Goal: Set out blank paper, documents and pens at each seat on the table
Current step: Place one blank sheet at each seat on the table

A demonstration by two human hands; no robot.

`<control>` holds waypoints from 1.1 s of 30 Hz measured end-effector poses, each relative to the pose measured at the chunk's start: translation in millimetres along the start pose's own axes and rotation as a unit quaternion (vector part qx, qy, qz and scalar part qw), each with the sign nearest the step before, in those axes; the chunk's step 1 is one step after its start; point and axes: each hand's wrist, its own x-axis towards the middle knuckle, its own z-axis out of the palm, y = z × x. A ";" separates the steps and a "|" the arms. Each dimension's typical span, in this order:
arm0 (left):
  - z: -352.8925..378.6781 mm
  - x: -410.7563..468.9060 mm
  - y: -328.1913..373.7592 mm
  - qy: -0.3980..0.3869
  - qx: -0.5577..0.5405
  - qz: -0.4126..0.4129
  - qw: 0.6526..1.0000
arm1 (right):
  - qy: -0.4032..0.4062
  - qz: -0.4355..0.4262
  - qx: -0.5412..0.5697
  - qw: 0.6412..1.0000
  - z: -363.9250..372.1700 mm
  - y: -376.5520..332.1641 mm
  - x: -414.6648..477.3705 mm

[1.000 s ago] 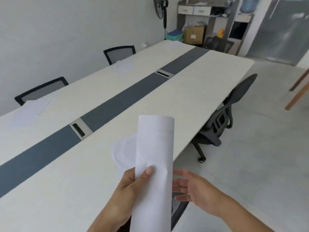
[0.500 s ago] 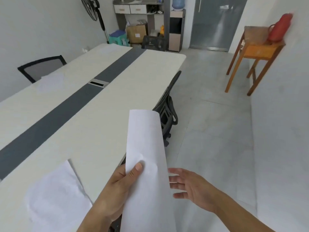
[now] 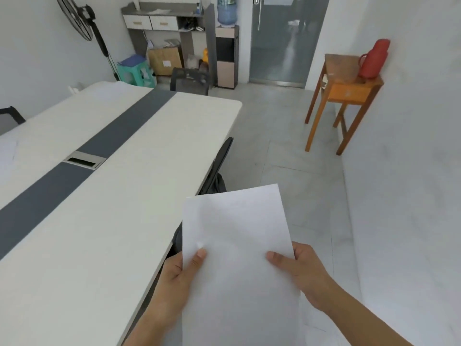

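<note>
Paper (image 3: 237, 228), one sheaf, in left hand (image 3: 172, 283), right hand (image 3: 303, 273).

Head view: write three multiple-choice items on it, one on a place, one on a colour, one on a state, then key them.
1. The red thermos stands on: A the floor; B the wooden side table; C the water dispenser.
2. The strip down the conference table is: A orange; B green; C dark grey.
3. The paper is held by: A one hand; B two hands; C no hand.
1 B: it sits on that table's top. 2 C: dark grey against the pale top. 3 B: left hand and right hand each pinch a side edge.
</note>
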 end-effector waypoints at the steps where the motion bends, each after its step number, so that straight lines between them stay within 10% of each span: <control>1: 6.2 16.7 8.0 0.004 0.011 0.013 1.000 | 0.013 -0.017 -0.009 1.000 -4.1 -14.0 13.4; 17: 74.9 242.2 73.0 0.110 0.018 0.026 0.993 | -0.029 -0.074 -0.135 0.988 -71.2 -113.8 266.1; 33: 67.6 317.9 105.1 0.457 -0.080 -0.030 0.885 | -0.420 0.059 -0.229 0.876 11.9 -217.4 479.1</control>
